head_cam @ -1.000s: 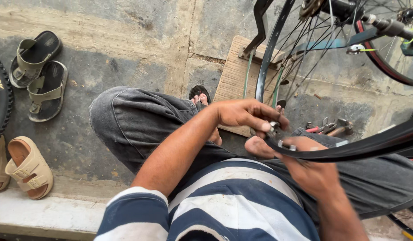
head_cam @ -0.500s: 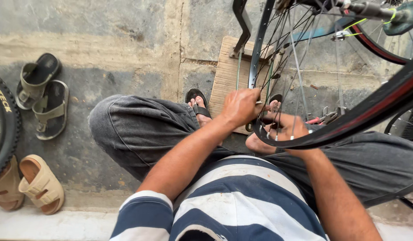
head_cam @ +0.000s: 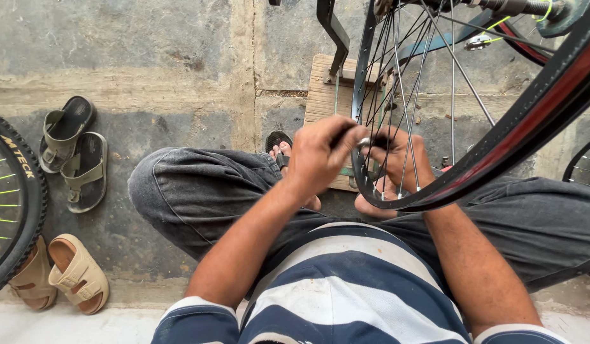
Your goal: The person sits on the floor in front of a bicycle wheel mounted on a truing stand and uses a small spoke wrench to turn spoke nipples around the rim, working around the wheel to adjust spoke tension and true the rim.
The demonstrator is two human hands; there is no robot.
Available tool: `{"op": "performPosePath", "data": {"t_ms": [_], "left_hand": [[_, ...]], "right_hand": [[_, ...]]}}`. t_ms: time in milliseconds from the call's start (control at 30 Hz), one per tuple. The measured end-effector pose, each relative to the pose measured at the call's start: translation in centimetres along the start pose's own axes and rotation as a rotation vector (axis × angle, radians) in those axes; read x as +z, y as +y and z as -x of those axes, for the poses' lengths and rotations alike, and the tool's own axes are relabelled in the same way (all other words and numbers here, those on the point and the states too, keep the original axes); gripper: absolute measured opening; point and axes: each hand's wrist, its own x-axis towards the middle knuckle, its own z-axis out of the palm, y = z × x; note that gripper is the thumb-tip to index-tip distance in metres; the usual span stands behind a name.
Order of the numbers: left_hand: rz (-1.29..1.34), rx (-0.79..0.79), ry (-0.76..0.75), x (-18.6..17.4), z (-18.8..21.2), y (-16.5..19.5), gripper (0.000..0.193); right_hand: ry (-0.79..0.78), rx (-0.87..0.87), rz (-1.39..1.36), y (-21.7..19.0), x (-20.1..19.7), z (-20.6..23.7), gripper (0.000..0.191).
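A bicycle wheel with a silver rim and thin spokes stands in front of my knees. Its black tyre with a red stripe arcs from beside my hands up to the top right. My left hand is closed on a short dark tool pressed against the rim. My right hand reaches in among the spokes, with its fingers curled at the rim beside a small metal piece. The two hands almost touch. What the right fingers pinch is partly hidden by the spokes.
A wooden board lies under the wheel, with a dark stand leg above it. Grey sandals and tan sandals lie on the concrete at left, beside another black tyre. My sandalled foot rests near the board.
Both hands have risen from my lap to the rim and closed together there. The tyre has swung from lying low across my legs to slanting up toward the right.
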Motion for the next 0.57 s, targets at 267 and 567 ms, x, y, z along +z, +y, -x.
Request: {"op": "performPosePath", "data": {"t_ms": [267,567], "left_hand": [[0.012,0.506,-0.008,-2.0,2.5,9.6,0.029],[-0.48,0.415,-0.264,1.3,7.5,-2.2,0.031]], "right_hand": [[0.161,-0.009,-0.305,1.9,-1.5,0.5,0.023],[0.23,-0.096,-0.282,6.2,-1.7,0.1,0.025]]}}
